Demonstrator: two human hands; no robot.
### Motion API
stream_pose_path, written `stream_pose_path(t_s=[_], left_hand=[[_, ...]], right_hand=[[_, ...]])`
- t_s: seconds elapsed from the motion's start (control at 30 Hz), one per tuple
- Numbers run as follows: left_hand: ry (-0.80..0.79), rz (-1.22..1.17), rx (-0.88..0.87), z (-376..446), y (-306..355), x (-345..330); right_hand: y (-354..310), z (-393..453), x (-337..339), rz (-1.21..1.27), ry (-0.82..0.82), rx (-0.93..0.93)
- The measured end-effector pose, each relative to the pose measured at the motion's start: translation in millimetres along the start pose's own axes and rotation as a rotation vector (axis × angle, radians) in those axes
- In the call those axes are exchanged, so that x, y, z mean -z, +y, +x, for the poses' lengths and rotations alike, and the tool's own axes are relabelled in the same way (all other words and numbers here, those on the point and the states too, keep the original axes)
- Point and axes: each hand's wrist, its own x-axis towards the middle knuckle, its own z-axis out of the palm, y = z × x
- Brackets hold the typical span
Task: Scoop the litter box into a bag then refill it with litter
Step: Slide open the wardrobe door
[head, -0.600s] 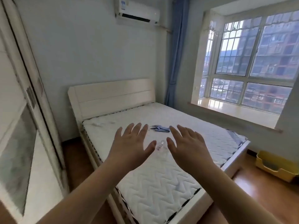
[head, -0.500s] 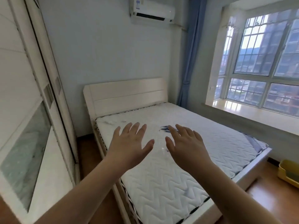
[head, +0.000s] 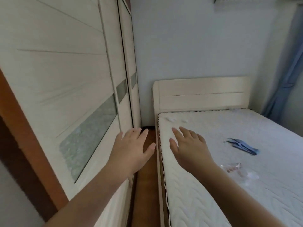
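Note:
My left hand (head: 131, 149) is raised palm down with fingers spread, over the narrow floor gap between wardrobe and bed. It holds nothing. My right hand (head: 188, 146) is also spread and empty, above the left edge of the bare white mattress (head: 213, 185). A crumpled clear plastic bag (head: 237, 171) lies on the mattress to the right of my right forearm. A folded blue item (head: 242, 145) lies farther back on the mattress. The litter box is out of view.
A tall white sliding-door wardrobe (head: 73, 95) fills the left side. A strip of brown wood floor (head: 146, 185) runs between it and the bed. The cream headboard (head: 201, 94) stands against the far wall. A blue curtain (head: 288, 71) hangs at right.
The view has swung left: the window and the yellow litter box have left the frame and the wardrobe now fills the left. Both hands stay spread and empty.

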Motion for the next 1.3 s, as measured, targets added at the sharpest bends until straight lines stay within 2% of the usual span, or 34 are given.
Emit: stream_pose_path(t_s=[0.17, 0.37, 0.8, 1.1, 1.3], left_hand=[[0.019, 0.063, 0.104, -13, -34, 3], [-0.056, 0.128, 0.201, -31, -80, -3], [-0.030, 0.175, 0.309, -35, -119, -15], [-0.109, 0.320, 0.444, -35, -140, -33], [0.048, 0.420, 0.465, -35, -142, -50]], right_hand=[[-40, 29, -21, 0.104, 0.007, 0.157], [-100, 62, -47, 0.158, -0.030, 0.344], [-193, 133, -94, 0.304, -0.138, 0.512], [-228, 187, -124, 0.504, -0.278, 0.616], [-250, 213, -145, 0.749, -0.429, 0.563]])
